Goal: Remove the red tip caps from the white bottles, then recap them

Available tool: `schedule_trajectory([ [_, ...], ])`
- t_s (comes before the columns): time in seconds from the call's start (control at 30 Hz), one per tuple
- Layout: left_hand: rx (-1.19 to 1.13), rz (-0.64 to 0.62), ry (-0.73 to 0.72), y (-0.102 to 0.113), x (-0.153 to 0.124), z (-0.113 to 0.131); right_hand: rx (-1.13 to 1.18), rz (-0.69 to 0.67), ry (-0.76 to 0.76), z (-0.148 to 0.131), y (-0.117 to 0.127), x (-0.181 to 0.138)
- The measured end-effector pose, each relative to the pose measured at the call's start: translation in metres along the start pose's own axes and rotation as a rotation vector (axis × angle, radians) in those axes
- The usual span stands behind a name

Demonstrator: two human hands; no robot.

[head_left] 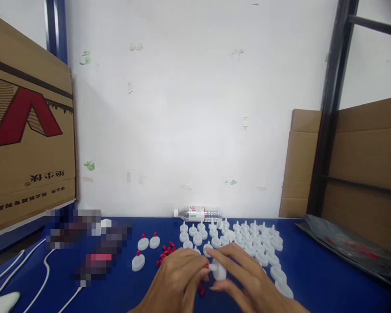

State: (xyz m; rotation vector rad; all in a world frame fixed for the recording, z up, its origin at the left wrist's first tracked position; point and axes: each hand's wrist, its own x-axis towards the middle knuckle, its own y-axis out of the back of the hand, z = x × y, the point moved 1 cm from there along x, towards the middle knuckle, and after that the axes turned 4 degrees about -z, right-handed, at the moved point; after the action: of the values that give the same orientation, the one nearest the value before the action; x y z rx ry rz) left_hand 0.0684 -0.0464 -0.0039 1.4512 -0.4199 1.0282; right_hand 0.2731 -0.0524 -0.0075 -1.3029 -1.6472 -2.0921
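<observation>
My left hand [177, 280] and my right hand [244, 278] meet low in the middle of the head view over a blue table [313, 269]. My right hand's fingers hold a white plastic cap [219, 270]. My left hand's fingertips pinch a small red plug [206, 265] against the top of that cap. Behind the hands stand several rows of white caps [247, 239] without plugs. A heap of loose red plugs [165, 253] lies just left of my left hand. Three white caps with red plugs [143, 243] sit further left.
A clear water bottle [198, 213] lies on its side against the white wall. A big cardboard box [26, 143] stands at left, more cardboard [361, 161] and a dark rack post at right. Black bags [352, 245] lie at right. White cables [42, 269] run at lower left.
</observation>
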Motion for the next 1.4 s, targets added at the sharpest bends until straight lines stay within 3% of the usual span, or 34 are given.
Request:
schedule_trajectory([
  [0.17,0.094,0.113,-0.168,0.004,0.001,0.006,-0.074,0.035,0.049,0.002,-0.001,0.0],
  [0.3,0.196,0.075,-0.076,0.016,0.005,-0.003,-0.14,-0.001,-0.019,-0.001,0.0,0.001],
  [0.4,0.409,0.079,-0.051,0.035,0.007,-0.028,-0.153,-0.053,-0.101,0.007,0.0,-0.001],
  [0.47,0.584,0.015,0.067,0.048,0.007,-0.053,-0.136,-0.103,-0.124,0.015,-0.002,-0.003],
  [0.57,0.781,-0.229,0.442,0.067,0.0,-0.093,-0.109,-0.177,-0.147,0.025,-0.003,-0.005],
  [0.77,0.78,-0.365,0.636,0.087,-0.016,-0.133,-0.071,-0.271,-0.201,0.027,-0.003,-0.002],
  [1.13,0.658,-0.534,0.763,0.083,-0.027,-0.14,-0.071,-0.315,-0.277,0.031,-0.004,-0.002],
  [1.4,0.643,-0.46,0.676,0.071,-0.017,-0.126,-0.006,-0.338,-0.304,0.027,-0.01,-0.007],
])
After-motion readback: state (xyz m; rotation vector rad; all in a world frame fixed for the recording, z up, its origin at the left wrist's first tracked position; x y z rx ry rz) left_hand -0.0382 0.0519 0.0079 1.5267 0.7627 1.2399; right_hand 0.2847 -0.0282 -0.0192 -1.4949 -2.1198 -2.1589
